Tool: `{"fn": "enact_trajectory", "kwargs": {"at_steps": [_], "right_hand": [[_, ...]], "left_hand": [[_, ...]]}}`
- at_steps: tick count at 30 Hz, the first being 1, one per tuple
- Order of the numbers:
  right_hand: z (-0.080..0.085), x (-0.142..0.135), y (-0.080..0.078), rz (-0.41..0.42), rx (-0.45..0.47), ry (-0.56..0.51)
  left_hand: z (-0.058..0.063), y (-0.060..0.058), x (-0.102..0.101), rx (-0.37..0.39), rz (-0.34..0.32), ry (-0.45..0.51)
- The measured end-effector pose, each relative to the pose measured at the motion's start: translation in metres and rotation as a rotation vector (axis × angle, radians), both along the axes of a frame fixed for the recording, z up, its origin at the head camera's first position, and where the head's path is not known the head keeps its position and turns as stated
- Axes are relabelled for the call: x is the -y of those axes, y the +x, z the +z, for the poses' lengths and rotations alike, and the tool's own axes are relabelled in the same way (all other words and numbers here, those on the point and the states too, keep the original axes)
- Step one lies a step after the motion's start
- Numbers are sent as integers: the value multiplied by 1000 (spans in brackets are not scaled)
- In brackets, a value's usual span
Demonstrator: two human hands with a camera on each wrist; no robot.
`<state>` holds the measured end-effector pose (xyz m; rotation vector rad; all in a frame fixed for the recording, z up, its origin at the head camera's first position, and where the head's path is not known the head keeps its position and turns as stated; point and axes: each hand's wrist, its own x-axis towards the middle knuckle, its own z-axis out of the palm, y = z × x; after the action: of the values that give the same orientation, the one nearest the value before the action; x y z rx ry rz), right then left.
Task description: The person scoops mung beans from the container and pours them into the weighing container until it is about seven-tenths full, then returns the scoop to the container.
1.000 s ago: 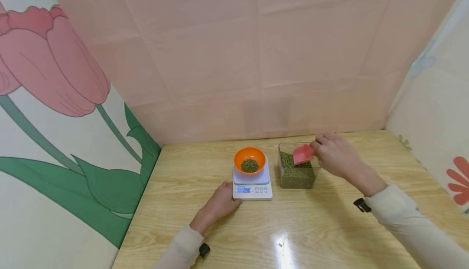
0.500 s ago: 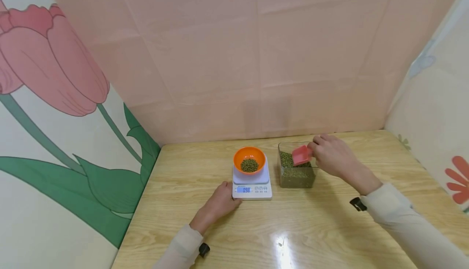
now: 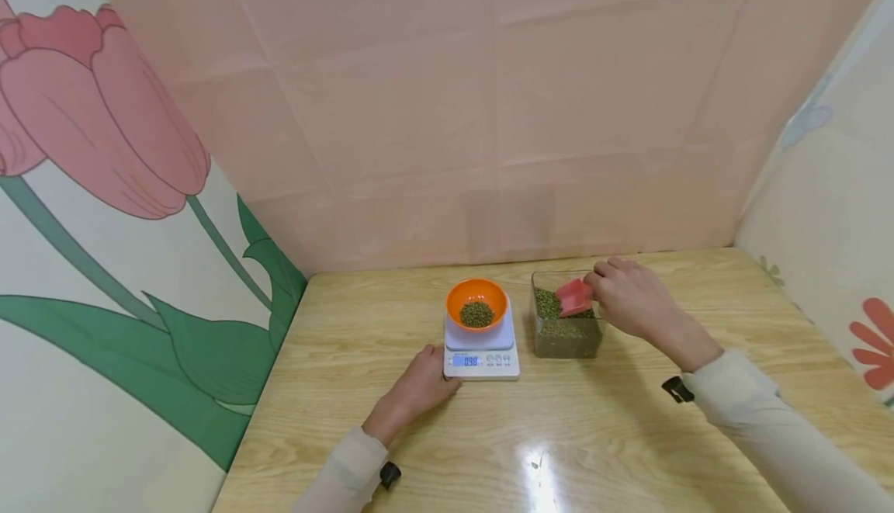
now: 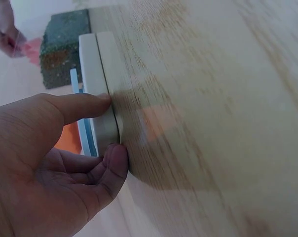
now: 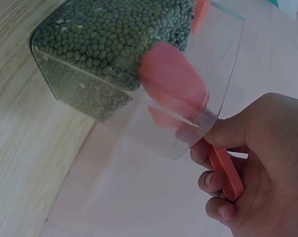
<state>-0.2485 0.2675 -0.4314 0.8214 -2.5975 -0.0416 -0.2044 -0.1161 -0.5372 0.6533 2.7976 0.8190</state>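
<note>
My right hand (image 3: 637,299) holds a red scoop (image 3: 574,298) by its handle, fingers curled round it in the right wrist view. The scoop's blade dips inside a clear box (image 3: 567,348), at the surface of green mung beans (image 5: 107,42). To the box's left stands a white kitchen scale (image 3: 489,341), its display showing what looks like 0.98. An orange bowl (image 3: 457,293) sits on the scale, with a small heap of mung beans (image 3: 476,314) at its bottom. My left hand (image 3: 419,383) grips the scale's front left corner between thumb and fingers, as the left wrist view shows.
Scale and box stand side by side on a wooden table (image 3: 377,319), near its back edge. A pink sheet (image 3: 391,148) hangs behind. Walls with painted flowers rise at left and right. Light glares off the table's front.
My right hand has shifted slightly left, bringing the scoop a little further into the box. The left hand, scale and bowl have stayed in place, and the reading looks the same.
</note>
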Motion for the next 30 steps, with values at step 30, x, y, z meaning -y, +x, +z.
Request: {"fn": "enact_trajectory", "kwargs": {"at_steps": [30], "right_hand": [[-15, 13, -8, 9, 34, -46]], "left_hand": [[0, -1, 0, 0, 7, -16]]}}
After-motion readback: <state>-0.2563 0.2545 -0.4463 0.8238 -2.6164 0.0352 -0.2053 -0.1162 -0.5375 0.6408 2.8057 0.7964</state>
